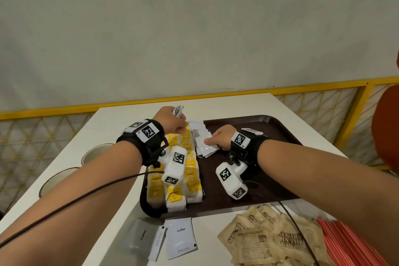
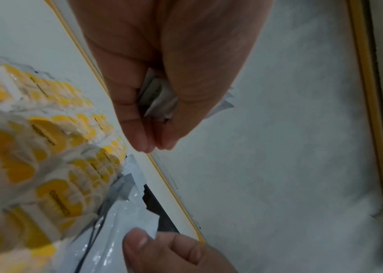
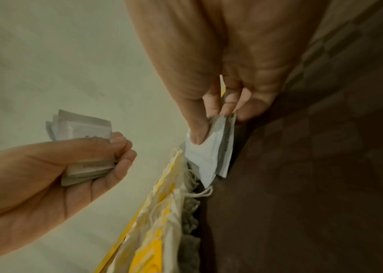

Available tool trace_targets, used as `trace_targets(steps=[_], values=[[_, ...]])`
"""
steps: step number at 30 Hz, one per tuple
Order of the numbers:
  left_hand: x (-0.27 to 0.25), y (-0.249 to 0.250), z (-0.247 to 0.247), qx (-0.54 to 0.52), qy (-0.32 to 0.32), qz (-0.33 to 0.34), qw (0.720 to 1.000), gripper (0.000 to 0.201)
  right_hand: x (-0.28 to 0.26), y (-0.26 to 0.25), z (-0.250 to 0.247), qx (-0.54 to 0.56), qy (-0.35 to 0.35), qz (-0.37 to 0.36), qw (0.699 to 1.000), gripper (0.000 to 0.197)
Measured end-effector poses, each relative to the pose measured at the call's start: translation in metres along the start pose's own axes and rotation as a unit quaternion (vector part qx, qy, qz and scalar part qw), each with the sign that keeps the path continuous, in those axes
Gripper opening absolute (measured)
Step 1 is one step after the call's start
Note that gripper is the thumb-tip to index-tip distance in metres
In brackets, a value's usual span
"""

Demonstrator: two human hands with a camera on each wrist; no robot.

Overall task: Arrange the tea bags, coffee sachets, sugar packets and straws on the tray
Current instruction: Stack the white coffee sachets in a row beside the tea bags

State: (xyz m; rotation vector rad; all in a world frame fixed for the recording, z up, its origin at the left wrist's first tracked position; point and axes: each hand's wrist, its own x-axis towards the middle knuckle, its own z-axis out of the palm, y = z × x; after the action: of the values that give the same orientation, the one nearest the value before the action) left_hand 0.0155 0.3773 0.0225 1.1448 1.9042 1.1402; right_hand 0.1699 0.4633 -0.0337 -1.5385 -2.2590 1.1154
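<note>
A dark brown tray [image 1: 278,134] lies on the white table. Rows of yellow-tagged tea bags [image 1: 190,170] fill its left side. My left hand [image 1: 172,122] hovers over the tray's far left corner and grips a small stack of white coffee sachets [image 3: 85,147], seen also between its fingers [image 2: 160,99]. My right hand [image 1: 218,138] pinches a white coffee sachet [image 3: 206,158] from the fanned sachets [image 1: 203,142] lying on the tray beside the tea bags. Brown sugar packets [image 1: 272,242] and red straws [image 1: 354,246] lie on the table in front of the tray.
Loose coffee sachets [image 1: 181,237] lie on the table near the tray's front left corner. Two cups [image 1: 95,153] stand at the left. A yellow railing [image 1: 323,86] runs behind the table, and a red-orange chair back [image 1: 386,131] is at the right.
</note>
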Motion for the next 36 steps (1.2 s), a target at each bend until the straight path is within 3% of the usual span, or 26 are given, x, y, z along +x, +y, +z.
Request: trace_targets(steps=[3, 8, 18, 28, 36], values=[[0.001, -0.004, -0.002, 0.007, -0.001, -0.006, 1.0, 0.018, -0.004, 0.001, -0.003, -0.02, -0.017, -0.002, 1.0, 0.033], [0.002, -0.007, -0.002, -0.005, -0.003, -0.004, 1.0, 0.02, -0.005, 0.007, -0.001, 0.004, -0.017, -0.02, 1.0, 0.018], [0.001, -0.011, -0.002, -0.006, 0.002, -0.009, 1.0, 0.017, -0.024, 0.002, -0.005, 0.02, -0.04, -0.026, 0.999, 0.04], [-0.001, -0.013, -0.001, -0.006, 0.001, -0.006, 1.0, 0.018, -0.02, -0.003, -0.001, 0.025, -0.02, -0.035, 0.999, 0.025], [-0.001, -0.018, -0.005, -0.003, 0.002, -0.006, 1.0, 0.017, -0.029, -0.007, 0.002, -0.053, -0.011, -0.072, 0.996, 0.045]])
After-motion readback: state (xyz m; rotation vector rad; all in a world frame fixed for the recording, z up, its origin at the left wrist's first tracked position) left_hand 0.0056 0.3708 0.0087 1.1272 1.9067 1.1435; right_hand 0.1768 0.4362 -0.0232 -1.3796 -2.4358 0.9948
